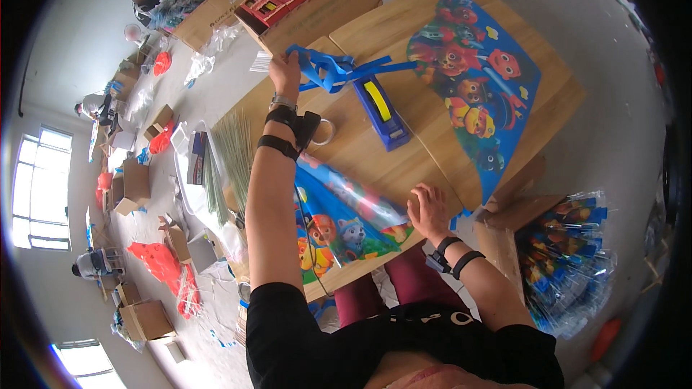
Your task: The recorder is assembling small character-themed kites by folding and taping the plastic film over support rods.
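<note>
At the far left of the wooden table [389, 166], my left hand [285, 73] is closed on a bunch of blue ribbon [328, 70], looped and tangled. A flat strip of it runs right to the corner of a diamond-shaped kite [472, 75] printed with cartoon dogs. My right hand [429, 210] lies near the table's front edge with its fingers apart, holding nothing. A blue dispenser [382, 117] with a yellow insert sits between the ribbon and the bare tabletop. Beside my left wrist is a pale tape ring [324, 132]. More printed kite sheets [353, 227] lie partly under my left arm.
A cardboard box [321, 18] of red packets stands past the far edge. Thin sticks [234, 151] lie by a white bin [189, 180] at left. At right, an open carton [504, 245] holds plastic-wrapped kites [569, 259]. Other people sit farther left.
</note>
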`<state>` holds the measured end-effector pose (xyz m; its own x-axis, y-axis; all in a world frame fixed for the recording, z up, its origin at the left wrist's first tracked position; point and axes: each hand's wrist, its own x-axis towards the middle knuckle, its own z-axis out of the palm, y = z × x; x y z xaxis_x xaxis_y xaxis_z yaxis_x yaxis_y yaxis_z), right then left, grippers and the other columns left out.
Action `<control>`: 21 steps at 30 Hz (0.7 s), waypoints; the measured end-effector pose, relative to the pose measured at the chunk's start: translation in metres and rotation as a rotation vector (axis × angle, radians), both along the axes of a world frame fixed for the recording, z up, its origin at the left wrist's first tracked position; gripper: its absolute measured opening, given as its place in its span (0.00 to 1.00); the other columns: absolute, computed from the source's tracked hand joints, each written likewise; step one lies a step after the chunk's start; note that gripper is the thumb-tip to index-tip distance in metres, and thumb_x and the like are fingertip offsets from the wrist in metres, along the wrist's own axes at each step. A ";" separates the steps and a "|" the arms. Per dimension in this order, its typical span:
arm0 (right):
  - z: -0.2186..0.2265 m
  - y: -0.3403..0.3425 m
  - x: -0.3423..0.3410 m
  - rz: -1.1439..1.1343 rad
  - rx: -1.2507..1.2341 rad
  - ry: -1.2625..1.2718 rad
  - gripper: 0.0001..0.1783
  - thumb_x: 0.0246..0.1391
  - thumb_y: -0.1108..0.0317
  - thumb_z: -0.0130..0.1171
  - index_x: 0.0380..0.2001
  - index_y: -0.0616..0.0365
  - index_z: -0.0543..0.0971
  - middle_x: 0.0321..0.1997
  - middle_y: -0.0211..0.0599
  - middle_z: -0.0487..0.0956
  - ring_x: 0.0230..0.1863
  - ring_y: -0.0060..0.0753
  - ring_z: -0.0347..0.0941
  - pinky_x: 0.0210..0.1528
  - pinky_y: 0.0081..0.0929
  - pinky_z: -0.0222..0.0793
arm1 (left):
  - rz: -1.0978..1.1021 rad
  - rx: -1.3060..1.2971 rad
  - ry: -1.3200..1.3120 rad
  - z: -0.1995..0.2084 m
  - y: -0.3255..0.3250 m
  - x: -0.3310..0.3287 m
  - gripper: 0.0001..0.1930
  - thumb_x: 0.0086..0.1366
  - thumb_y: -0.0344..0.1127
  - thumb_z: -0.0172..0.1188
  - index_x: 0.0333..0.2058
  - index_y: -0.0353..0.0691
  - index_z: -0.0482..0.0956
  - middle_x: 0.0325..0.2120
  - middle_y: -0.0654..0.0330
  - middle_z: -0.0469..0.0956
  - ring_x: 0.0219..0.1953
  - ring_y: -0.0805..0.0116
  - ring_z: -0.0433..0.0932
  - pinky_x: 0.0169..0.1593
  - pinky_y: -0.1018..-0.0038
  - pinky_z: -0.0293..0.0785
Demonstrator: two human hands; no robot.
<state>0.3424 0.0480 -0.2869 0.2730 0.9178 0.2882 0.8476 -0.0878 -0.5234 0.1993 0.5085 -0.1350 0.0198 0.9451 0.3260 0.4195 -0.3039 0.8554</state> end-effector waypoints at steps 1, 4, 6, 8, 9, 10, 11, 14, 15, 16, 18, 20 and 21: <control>0.002 -0.001 -0.001 -0.001 0.007 0.002 0.18 0.58 0.60 0.62 0.50 0.51 0.73 0.55 0.38 0.73 0.57 0.50 0.69 0.60 0.51 0.60 | -0.001 0.007 0.002 0.006 0.002 0.000 0.16 0.65 0.38 0.67 0.37 0.26 0.81 0.28 0.51 0.85 0.31 0.64 0.83 0.39 0.68 0.79; 0.006 0.000 -0.006 0.008 0.020 0.013 0.19 0.57 0.60 0.62 0.50 0.51 0.74 0.56 0.38 0.73 0.59 0.49 0.68 0.61 0.51 0.60 | -0.038 -0.014 -0.190 0.030 0.007 -0.002 0.13 0.67 0.36 0.65 0.37 0.28 0.80 0.31 0.52 0.85 0.31 0.66 0.82 0.38 0.70 0.78; 0.000 -0.001 -0.013 0.024 -0.008 0.038 0.19 0.57 0.60 0.62 0.50 0.51 0.74 0.56 0.38 0.73 0.60 0.49 0.68 0.62 0.51 0.59 | -0.070 -0.068 -0.278 0.041 0.002 -0.013 0.09 0.71 0.33 0.62 0.41 0.30 0.78 0.36 0.53 0.85 0.34 0.70 0.82 0.37 0.72 0.78; 0.001 -0.006 -0.014 0.019 0.015 0.039 0.19 0.58 0.60 0.62 0.50 0.51 0.74 0.56 0.38 0.73 0.59 0.49 0.68 0.61 0.51 0.59 | -0.208 -0.007 -0.472 0.058 -0.006 -0.014 0.11 0.72 0.32 0.60 0.46 0.30 0.76 0.40 0.50 0.85 0.38 0.66 0.84 0.42 0.70 0.79; -0.001 -0.010 -0.016 0.021 0.030 0.044 0.19 0.58 0.60 0.62 0.50 0.52 0.74 0.56 0.39 0.73 0.59 0.49 0.68 0.61 0.51 0.60 | -0.340 0.047 -0.661 0.066 -0.011 -0.018 0.13 0.74 0.32 0.59 0.50 0.29 0.73 0.43 0.47 0.85 0.43 0.62 0.86 0.47 0.68 0.81; -0.001 -0.015 -0.015 0.010 0.027 0.041 0.19 0.58 0.60 0.62 0.50 0.52 0.74 0.56 0.39 0.73 0.59 0.49 0.68 0.61 0.51 0.60 | -0.376 0.036 -0.700 0.078 -0.026 -0.010 0.12 0.76 0.29 0.54 0.53 0.32 0.71 0.47 0.46 0.84 0.49 0.59 0.85 0.55 0.65 0.79; 0.001 -0.015 -0.015 0.011 0.024 0.046 0.18 0.58 0.60 0.62 0.50 0.52 0.74 0.56 0.39 0.73 0.59 0.49 0.68 0.61 0.51 0.60 | -0.375 0.046 -0.697 0.092 -0.033 -0.015 0.12 0.76 0.29 0.54 0.53 0.32 0.71 0.47 0.46 0.84 0.49 0.59 0.85 0.55 0.65 0.79; 0.002 -0.016 -0.016 0.013 0.024 0.046 0.18 0.58 0.60 0.62 0.50 0.52 0.74 0.56 0.39 0.73 0.58 0.50 0.69 0.61 0.51 0.61 | -0.472 0.111 -0.731 0.130 -0.069 -0.025 0.15 0.77 0.29 0.50 0.60 0.36 0.67 0.51 0.44 0.82 0.55 0.52 0.82 0.61 0.61 0.76; 0.001 -0.018 -0.016 0.004 0.019 0.042 0.18 0.58 0.60 0.62 0.50 0.52 0.74 0.55 0.40 0.73 0.58 0.50 0.69 0.61 0.51 0.61 | -0.475 0.111 -0.728 0.138 -0.086 -0.026 0.15 0.77 0.29 0.50 0.60 0.36 0.67 0.51 0.44 0.82 0.55 0.52 0.82 0.61 0.61 0.76; 0.003 -0.016 -0.017 0.012 0.026 0.046 0.18 0.58 0.60 0.62 0.50 0.52 0.74 0.55 0.40 0.73 0.58 0.50 0.69 0.61 0.51 0.61 | -0.534 0.109 -0.720 0.149 -0.103 -0.033 0.17 0.77 0.29 0.50 0.61 0.36 0.67 0.52 0.43 0.81 0.55 0.52 0.82 0.61 0.60 0.76; -0.001 -0.015 -0.015 -0.005 0.044 -0.008 0.18 0.60 0.58 0.61 0.50 0.53 0.74 0.55 0.41 0.74 0.58 0.51 0.70 0.61 0.52 0.61 | -0.616 0.062 -0.676 0.156 -0.139 -0.042 0.18 0.77 0.29 0.50 0.63 0.34 0.66 0.52 0.44 0.80 0.55 0.51 0.81 0.61 0.59 0.77; -0.009 -0.014 -0.012 -0.036 0.055 -0.001 0.18 0.62 0.57 0.59 0.50 0.54 0.74 0.56 0.44 0.74 0.58 0.53 0.70 0.62 0.53 0.62 | -0.641 -0.024 -0.648 0.153 -0.185 -0.051 0.18 0.77 0.29 0.50 0.62 0.33 0.67 0.51 0.45 0.80 0.54 0.52 0.82 0.61 0.59 0.77; -0.010 -0.013 -0.009 -0.017 0.055 0.028 0.19 0.63 0.55 0.57 0.51 0.54 0.74 0.57 0.46 0.74 0.59 0.54 0.69 0.63 0.53 0.62 | -0.653 -0.097 -0.624 0.148 -0.212 -0.058 0.17 0.77 0.29 0.49 0.61 0.31 0.67 0.49 0.47 0.81 0.54 0.53 0.82 0.60 0.60 0.77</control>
<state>0.3330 0.0350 -0.2964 0.2971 0.8960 0.3300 0.8314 -0.0728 -0.5509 0.1416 0.2964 0.0132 0.4078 0.8316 0.3771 -0.3589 -0.2337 0.9036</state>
